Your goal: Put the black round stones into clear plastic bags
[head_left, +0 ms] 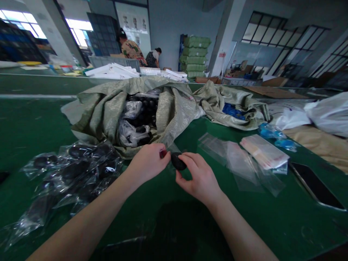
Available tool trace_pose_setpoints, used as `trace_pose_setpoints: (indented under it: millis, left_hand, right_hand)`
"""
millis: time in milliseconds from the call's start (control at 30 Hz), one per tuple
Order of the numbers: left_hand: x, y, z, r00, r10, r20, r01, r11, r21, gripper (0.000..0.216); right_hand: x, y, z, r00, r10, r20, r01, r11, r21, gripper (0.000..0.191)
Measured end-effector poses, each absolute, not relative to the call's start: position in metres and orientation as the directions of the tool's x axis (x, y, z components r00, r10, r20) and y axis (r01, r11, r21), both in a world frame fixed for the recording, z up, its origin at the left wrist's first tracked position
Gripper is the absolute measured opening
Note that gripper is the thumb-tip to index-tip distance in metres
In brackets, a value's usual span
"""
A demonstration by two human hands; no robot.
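My right hand (199, 177) pinches a small black oval object (178, 161) between thumb and fingers, just above the green table (272, 217). My left hand (148, 161) is closed beside it, gripping the edge of a thin clear plastic bag (171, 148) at the object's top. Both hands meet in front of an open woven sack (108, 105) full of the same black objects (145, 112). A pile of black objects sealed in clear bags (76, 170) lies left of my left forearm.
Empty clear bags (236, 159) and a stack of pink-edged bags (263, 150) lie to the right, with a dark phone (317, 186) beyond. A second sack (231, 105) holds blue items. White bags sit far right. Two people stand at the back by stacked green bundles (195, 56).
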State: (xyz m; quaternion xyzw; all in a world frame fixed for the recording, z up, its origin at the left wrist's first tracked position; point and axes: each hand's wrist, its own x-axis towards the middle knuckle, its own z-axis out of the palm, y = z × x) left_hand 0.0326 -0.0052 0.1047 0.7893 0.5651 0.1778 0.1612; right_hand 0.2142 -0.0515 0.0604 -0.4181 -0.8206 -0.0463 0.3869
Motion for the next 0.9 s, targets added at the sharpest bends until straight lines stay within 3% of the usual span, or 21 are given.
trace_pose_setpoints:
  millis: [367,600,900]
  left_hand:
    - [0.037,-0.012,0.099,0.347,0.927,0.144,0.861,-0.376,0.342,0.027]
    - [0.038,-0.018,0.103,0.386,0.918,0.097,0.870,-0.397,0.294,0.024]
    - [0.042,-0.025,0.106,0.432,0.894,0.118,0.865,-0.448,0.226,0.023]
  right_hand:
    - [0.214,-0.050,0.055,-0.286,0.678,0.677,0.761,0.590,-0.268,0.037]
    - [0.213,-0.048,0.051,-0.248,0.722,0.646,0.740,0.571,-0.354,0.038]
    - [0.213,-0.046,0.048,-0.218,0.679,0.701,0.773,0.559,-0.301,0.037]
